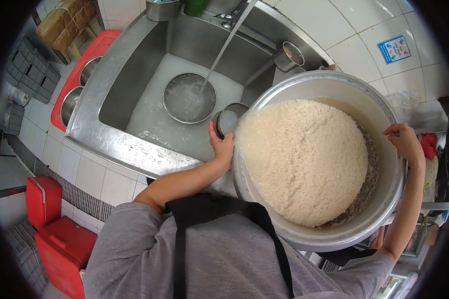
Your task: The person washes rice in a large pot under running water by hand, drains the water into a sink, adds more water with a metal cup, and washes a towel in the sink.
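Observation:
A large metal pot [396, 192] full of wet white rice [304, 159] stands at the right, tilted toward the sink, with cloudy water along its left side. My left hand [223, 148] is closed around a small metal cup [229, 119] at the pot's left edge; whitish liquid shows in the cup. On the pot's right rim rests my right hand [406, 142], its fingers bent over the edge. Cloudy water lies in the metal sink [119, 142]. A round metal-rimmed vessel [189, 97], perhaps a sieve, sits there under a running stream of water.
A metal mug [289, 56] stands at the sink's back right corner, near the tap [228, 22]. Left of the sink is a red stand [60, 102] holding metal bowls. A red cooler box [65, 239] with its lid raised stands lower left.

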`<move>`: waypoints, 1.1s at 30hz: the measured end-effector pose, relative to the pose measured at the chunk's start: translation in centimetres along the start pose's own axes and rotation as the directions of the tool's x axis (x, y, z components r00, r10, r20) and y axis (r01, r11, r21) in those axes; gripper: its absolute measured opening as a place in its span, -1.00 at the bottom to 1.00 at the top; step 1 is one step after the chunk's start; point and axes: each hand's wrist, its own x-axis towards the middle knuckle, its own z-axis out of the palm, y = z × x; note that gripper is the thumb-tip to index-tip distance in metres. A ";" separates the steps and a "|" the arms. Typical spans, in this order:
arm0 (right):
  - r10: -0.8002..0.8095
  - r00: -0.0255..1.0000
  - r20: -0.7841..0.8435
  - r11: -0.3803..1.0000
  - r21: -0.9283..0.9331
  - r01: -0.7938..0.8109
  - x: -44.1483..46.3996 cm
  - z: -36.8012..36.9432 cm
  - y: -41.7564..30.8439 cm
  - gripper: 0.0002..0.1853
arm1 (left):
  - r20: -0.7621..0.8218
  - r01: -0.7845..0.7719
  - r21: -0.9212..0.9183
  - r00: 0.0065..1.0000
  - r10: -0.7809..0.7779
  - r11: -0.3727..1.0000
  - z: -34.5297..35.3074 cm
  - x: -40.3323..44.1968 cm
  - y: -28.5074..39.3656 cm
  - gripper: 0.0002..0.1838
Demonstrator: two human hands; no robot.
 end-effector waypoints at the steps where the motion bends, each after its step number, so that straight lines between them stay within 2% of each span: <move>1: 0.010 1.000 0.017 1.000 -0.009 -0.010 0.0 -0.2 -0.2 -0.80 | -0.005 0.020 0.011 1.000 -0.020 1.000 0.2 -0.1 0.3 -0.22; 2: 0.023 0.999 0.034 1.000 -0.021 -0.022 -0.1 -0.4 -0.4 -0.80 | 0.002 0.026 0.006 1.000 -0.026 1.000 0.3 -0.2 0.6 -0.22; 4: 0.056 0.997 0.049 0.998 -0.031 -0.054 -0.2 -0.9 -1.0 -0.80 | 0.062 0.082 -0.124 0.995 -0.074 0.989 0.6 -0.3 1.2 -0.24; 8: 0.045 0.998 0.044 0.998 -0.035 -0.044 0.3 -0.5 -0.1 -0.80 | 0.068 0.120 -0.165 0.992 -0.110 0.979 0.8 0.0 1.4 -0.26; 11: 0.054 0.997 0.048 0.998 -0.037 -0.053 0.5 -0.6 -0.2 -0.80 | 0.070 0.217 -0.160 0.976 -0.208 0.963 0.7 0.1 1.7 -0.25; 16: 0.082 0.995 0.060 0.995 -0.057 -0.078 0.3 -0.9 -1.3 -0.80 | -0.046 0.179 0.060 0.983 -0.177 0.982 0.8 0.3 0.8 -0.23; 18: 0.000 1.000 0.016 0.996 -0.089 0.001 0.1 -0.8 -1.1 -0.80 | -0.022 0.153 0.030 0.988 -0.153 0.988 0.6 0.2 0.3 -0.22; 23: 0.009 1.000 0.027 0.996 -0.090 -0.007 0.0 -0.6 -1.0 -0.80 | 0.041 0.144 -0.080 0.989 -0.141 0.986 0.2 -0.5 0.2 -0.22; 25: -0.003 1.000 0.024 0.995 -0.096 0.005 0.1 -0.6 -0.8 -0.80 | 0.052 0.201 -0.155 0.979 -0.195 0.967 0.2 -1.0 0.6 -0.22; 28: -0.021 1.000 0.017 0.989 -0.147 0.023 0.1 -0.6 -0.8 -0.80 | 0.033 0.127 -0.072 0.992 -0.125 0.989 0.2 -1.1 0.5 -0.22; 33: -0.013 0.999 0.042 0.987 -0.159 0.019 0.0 -0.9 -1.3 -0.81 | 0.068 0.112 -0.071 0.992 -0.107 0.991 0.0 -0.9 -0.4 -0.23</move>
